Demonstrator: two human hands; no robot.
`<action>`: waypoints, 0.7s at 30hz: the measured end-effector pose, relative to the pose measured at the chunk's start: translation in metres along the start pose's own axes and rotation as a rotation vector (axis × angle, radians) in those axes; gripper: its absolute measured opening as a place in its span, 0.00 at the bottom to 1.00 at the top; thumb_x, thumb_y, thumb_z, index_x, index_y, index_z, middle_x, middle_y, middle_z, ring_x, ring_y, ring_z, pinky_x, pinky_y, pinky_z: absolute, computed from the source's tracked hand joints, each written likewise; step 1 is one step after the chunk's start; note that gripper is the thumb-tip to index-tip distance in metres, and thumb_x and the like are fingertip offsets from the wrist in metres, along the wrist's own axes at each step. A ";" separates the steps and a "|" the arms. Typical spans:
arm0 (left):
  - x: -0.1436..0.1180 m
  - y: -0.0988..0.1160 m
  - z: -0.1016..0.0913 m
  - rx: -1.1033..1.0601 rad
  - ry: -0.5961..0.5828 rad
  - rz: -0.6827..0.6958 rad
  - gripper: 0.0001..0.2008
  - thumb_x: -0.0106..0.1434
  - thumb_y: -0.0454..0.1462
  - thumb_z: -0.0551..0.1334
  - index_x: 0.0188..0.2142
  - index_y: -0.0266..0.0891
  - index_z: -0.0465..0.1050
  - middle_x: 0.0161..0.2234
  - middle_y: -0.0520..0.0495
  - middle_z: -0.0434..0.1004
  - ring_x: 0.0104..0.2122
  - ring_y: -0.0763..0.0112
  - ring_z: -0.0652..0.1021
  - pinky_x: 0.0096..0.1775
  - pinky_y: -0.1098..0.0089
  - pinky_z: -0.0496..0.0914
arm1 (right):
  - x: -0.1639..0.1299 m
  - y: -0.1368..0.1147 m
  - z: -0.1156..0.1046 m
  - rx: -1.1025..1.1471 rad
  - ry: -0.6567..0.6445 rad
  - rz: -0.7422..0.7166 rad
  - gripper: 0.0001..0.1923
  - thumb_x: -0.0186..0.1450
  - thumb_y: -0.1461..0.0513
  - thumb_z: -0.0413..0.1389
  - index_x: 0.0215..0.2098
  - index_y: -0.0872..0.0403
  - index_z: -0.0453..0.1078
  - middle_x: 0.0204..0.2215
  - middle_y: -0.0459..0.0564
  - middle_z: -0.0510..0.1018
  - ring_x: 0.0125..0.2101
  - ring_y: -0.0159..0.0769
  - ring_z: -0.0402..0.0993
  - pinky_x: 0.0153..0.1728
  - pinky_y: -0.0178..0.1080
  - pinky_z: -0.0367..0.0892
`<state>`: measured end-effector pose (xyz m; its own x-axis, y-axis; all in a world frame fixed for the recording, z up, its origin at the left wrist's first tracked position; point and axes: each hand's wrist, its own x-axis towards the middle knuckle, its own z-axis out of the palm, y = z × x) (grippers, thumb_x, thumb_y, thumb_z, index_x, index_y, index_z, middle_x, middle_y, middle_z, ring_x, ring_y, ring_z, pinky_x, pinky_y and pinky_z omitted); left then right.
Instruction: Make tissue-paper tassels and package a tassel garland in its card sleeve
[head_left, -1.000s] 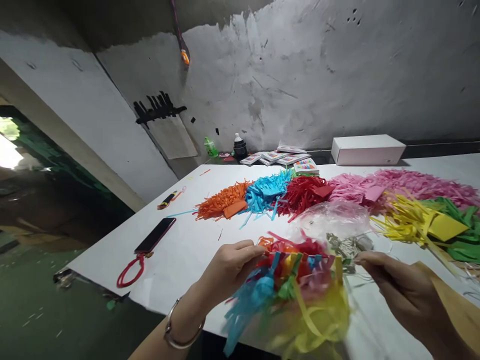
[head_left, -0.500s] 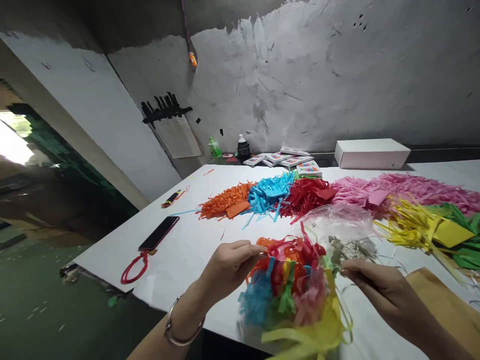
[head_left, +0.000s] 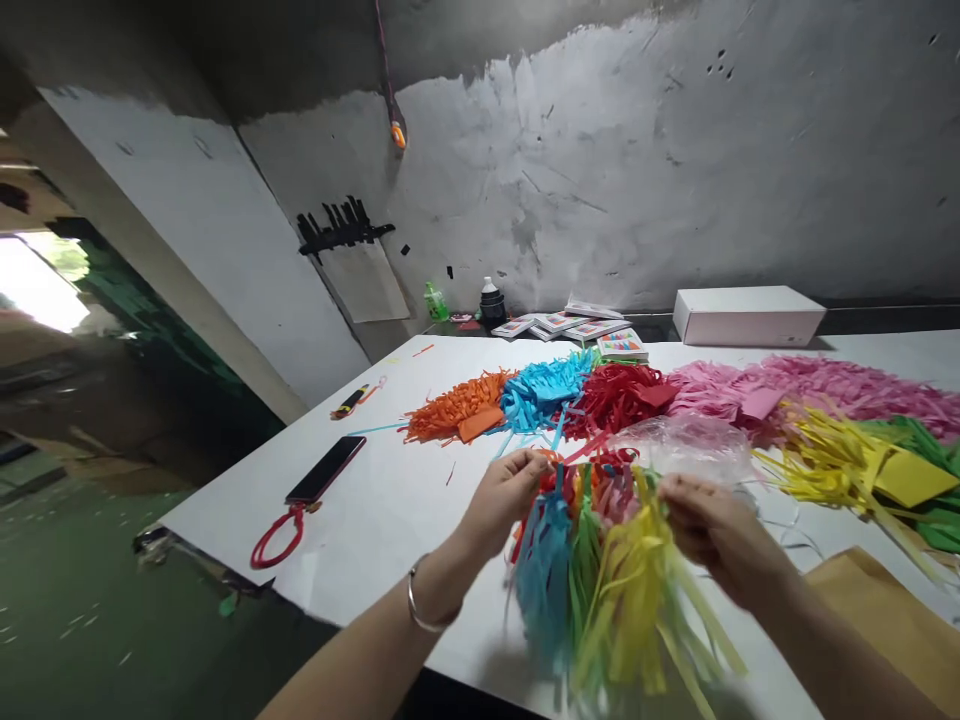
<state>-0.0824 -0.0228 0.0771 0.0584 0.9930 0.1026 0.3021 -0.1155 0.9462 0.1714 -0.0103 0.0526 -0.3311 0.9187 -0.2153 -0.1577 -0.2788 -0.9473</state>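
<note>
Both hands now nearer together | left hand (head_left: 504, 492) and right hand (head_left: 701, 520) pinch-closed on hanging tassel bundle (head_left: 592, 560) | risk: loose strips slipping out, tangling

The bundle of fringed paper strips (head_left: 600, 560) hangs in the air above the near edge of the white table (head_left: 375, 500), held at its top from both sides: the left hand (head_left: 504, 497) pinches its left upper end and the right hand (head_left: 705, 525) grips its right upper end. Its top edge is gathered into a short bunched row, where orange, red and pink pieces crowd together. Below that, the cut strips fall loosely downward in clumps, blue on the left, green in the middle, yellow on the right, the yellow ones longest and splaying outward at their tips. The lower ends look blurred.
</note>
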 end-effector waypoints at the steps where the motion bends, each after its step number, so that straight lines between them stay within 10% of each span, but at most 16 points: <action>1: -0.008 -0.005 0.011 -0.021 0.019 -0.009 0.23 0.69 0.55 0.53 0.34 0.37 0.69 0.18 0.61 0.53 0.16 0.78 0.54 0.18 0.76 0.52 | -0.005 0.011 0.009 0.017 -0.033 0.052 0.25 0.53 0.42 0.65 0.28 0.52 0.63 0.16 0.31 0.48 0.17 0.22 0.35 0.16 0.31 0.35; 9: -0.075 -0.051 0.078 0.459 0.070 0.414 0.11 0.70 0.35 0.52 0.33 0.40 0.71 0.27 0.46 0.77 0.26 0.67 0.76 0.30 0.70 0.67 | -0.028 0.073 0.051 0.097 -0.146 0.239 0.30 0.56 0.36 0.60 0.29 0.50 0.58 0.16 0.31 0.46 0.16 0.22 0.36 0.17 0.32 0.35; 21: -0.100 -0.055 0.070 0.535 0.055 0.559 0.04 0.65 0.33 0.59 0.34 0.41 0.72 0.27 0.46 0.79 0.26 0.64 0.78 0.28 0.69 0.71 | -0.020 0.078 0.046 -0.284 -0.107 -0.083 0.25 0.62 0.41 0.57 0.23 0.52 0.65 0.24 0.45 0.69 0.29 0.36 0.63 0.32 0.37 0.58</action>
<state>-0.0387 -0.1177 -0.0069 0.2945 0.7821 0.5492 0.6608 -0.5818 0.4741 0.1227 -0.0634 -0.0064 -0.4261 0.8963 -0.1227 0.0727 -0.1013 -0.9922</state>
